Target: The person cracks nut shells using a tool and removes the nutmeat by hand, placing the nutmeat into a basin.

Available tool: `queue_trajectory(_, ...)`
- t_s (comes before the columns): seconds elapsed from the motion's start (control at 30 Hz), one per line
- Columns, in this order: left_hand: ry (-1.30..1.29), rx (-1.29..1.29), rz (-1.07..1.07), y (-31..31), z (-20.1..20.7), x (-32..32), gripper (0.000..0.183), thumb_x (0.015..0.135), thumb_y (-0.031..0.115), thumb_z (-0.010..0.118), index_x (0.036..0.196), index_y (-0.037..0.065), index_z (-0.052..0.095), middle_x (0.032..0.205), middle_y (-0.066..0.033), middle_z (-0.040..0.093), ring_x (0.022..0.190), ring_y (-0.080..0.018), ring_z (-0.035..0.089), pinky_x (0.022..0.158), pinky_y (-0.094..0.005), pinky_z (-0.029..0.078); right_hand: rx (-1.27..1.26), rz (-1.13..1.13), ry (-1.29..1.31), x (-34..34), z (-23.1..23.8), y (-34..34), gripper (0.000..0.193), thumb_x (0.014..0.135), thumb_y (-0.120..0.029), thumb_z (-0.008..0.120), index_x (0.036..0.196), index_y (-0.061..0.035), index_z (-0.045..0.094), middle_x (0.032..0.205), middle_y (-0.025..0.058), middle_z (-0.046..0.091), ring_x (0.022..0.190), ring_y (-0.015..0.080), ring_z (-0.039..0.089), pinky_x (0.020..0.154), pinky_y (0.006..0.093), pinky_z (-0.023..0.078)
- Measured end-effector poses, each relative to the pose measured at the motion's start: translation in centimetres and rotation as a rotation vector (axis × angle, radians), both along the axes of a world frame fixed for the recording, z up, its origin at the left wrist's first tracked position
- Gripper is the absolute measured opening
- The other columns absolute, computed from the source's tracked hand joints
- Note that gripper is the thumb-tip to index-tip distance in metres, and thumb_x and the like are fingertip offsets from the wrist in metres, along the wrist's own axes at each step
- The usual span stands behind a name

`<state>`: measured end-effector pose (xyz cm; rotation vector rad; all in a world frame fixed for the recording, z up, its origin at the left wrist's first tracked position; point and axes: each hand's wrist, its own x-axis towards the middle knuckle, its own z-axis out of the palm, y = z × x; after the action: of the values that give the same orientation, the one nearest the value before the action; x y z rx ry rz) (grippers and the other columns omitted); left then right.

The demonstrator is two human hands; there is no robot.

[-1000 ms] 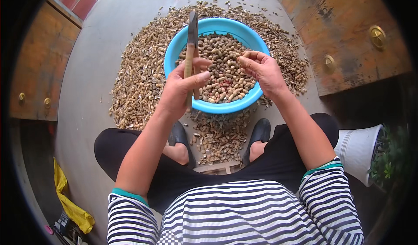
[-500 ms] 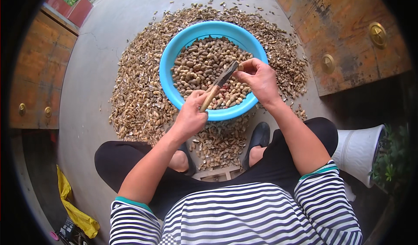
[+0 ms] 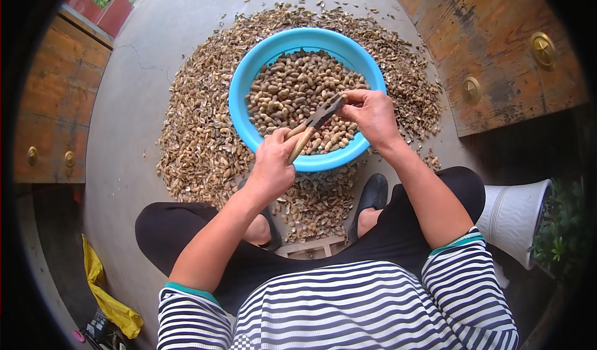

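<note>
My left hand [image 3: 275,162] is wrapped round the tan handles of a pair of pliers [image 3: 316,118]. The dark jaws point up and right over a light-blue basin [image 3: 245,129]. At the jaw tips my right hand [image 3: 372,116] pinches with thumb and forefinger; the small brownish piece there looks like a peanut, mostly hidden by the fingers. Unshelled peanuts [image 3: 292,79] fill much of the basin. Nearer its front, some reddish shelled kernels [image 3: 316,144] show among them, partly covered by the pliers and my left hand.
Broken peanut shells [image 3: 199,132] lie heaped on the concrete floor around the basin and between my feet. Wooden cabinets [image 3: 491,51] flank both sides. A white plant pot [image 3: 513,216] stands by my right knee, and a yellow bag [image 3: 109,294] lies at lower left.
The plier handles stand wider apart than before. Jaws and right fingertips have shifted slightly right and down, still together at the tips.
</note>
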<state>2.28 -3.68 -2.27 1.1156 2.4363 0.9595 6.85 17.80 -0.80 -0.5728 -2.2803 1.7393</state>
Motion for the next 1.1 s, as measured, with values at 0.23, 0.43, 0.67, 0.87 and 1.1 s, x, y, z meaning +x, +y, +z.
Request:
queue_trajectory(0.23, 0.148, -0.016, -0.015, 0.0, -0.2, 0.4, 0.05, 0.077, -0.007, 0.047, 0.125, 0.009, 0.055, 0.115, -0.02, 0.05, 0.106, -0.0365, 0.049, 0.092, -0.043, 0.04, 0.176, 0.048, -0.008, 0.4, 0.3, -0.2, 0.024, 0.073, 0.002, 0.063, 0.096, -0.0003, 0.068, 0.079, 0.009, 0.069, 0.07, 0.0106, 0.064, 0.067, 0.0255, 0.051)
queue_trajectory(0.43, 0.132, -0.036, 0.029, 0.2, 0.1, 1.1, 0.05, 0.076, -0.009, 0.047, 0.123, 0.006, 0.055, 0.111, -0.0199, 0.05, 0.103, -0.0365, 0.049, 0.09, -0.043, 0.041, 0.221, 0.121, 0.004, 0.5, -0.1, 0.0, 0.029, 0.074, 0.004, 0.062, 0.103, 0.0024, 0.066, 0.084, 0.0095, 0.068, 0.075, 0.0117, 0.065, 0.071, 0.025, 0.053)
queue_trajectory(0.67, 0.085, -0.112, 0.035, 0.3, -0.2, 1.4, 0.054, 0.071, -0.013, 0.047, 0.121, 0.005, 0.054, 0.107, -0.0195, 0.049, 0.1, -0.0368, 0.051, 0.087, -0.0431, 0.043, 0.007, 0.193, -0.06, 0.5, -0.9, 0.7, 0.031, 0.076, 0.003, 0.056, 0.106, 0.0056, 0.063, 0.087, 0.0082, 0.067, 0.079, 0.0121, 0.064, 0.075, 0.0254, 0.053)
queue_trajectory(0.87, -0.127, -0.023, 0.029, 0.1, -0.7, 1.2, 0.051, 0.072, -0.01, 0.047, 0.12, 0.005, 0.054, 0.103, -0.0212, 0.049, 0.097, -0.0374, 0.051, 0.085, -0.0439, 0.043, 0.003, 0.159, -0.143, 0.7, -0.9, 0.5, 0.023, 0.078, 0.0, 0.055, 0.097, 0.0059, 0.064, 0.082, 0.0048, 0.066, 0.074, 0.0095, 0.061, 0.071, 0.0251, 0.051)
queue_trajectory(1.1, -0.379, -0.073, -0.013, -0.3, -1.7, 0.0, 0.053, 0.074, -0.007, 0.041, 0.125, 0.005, 0.053, 0.098, -0.0209, 0.052, 0.091, -0.0327, 0.055, 0.08, -0.0372, 0.044, 0.296, 0.201, -0.286, 0.3, -2.9, 0.2, 0.016, 0.077, -0.004, 0.058, 0.09, 0.0024, 0.066, 0.078, 0.0124, 0.064, 0.072, 0.018, 0.062, 0.068, 0.0316, 0.049)
